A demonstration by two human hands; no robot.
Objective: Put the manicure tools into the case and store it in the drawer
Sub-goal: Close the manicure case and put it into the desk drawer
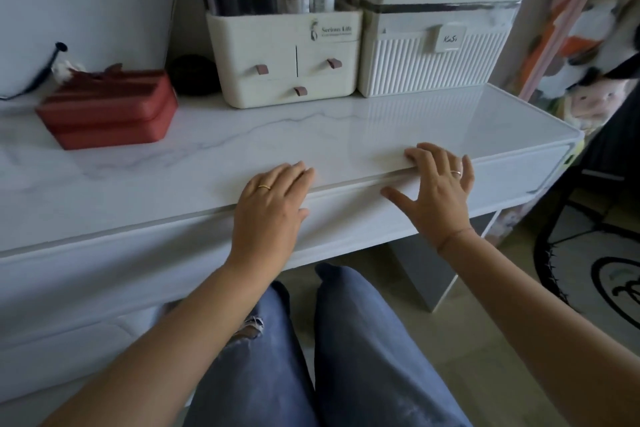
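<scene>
My left hand lies flat over the front edge of the white marble-look desk, fingers apart, holding nothing. My right hand rests on the same edge further right, fingers spread on the desktop and thumb down on the white drawer front. The drawer front sits flush and shut under the desktop. A closed red case stands at the back left of the desk, well away from both hands. No loose manicure tools are visible.
A cream cosmetics organiser with small drawers and bottles stands at the back centre. A white ribbed box is beside it on the right. A dark round object sits behind the red case. My knees in blue jeans are under the desk.
</scene>
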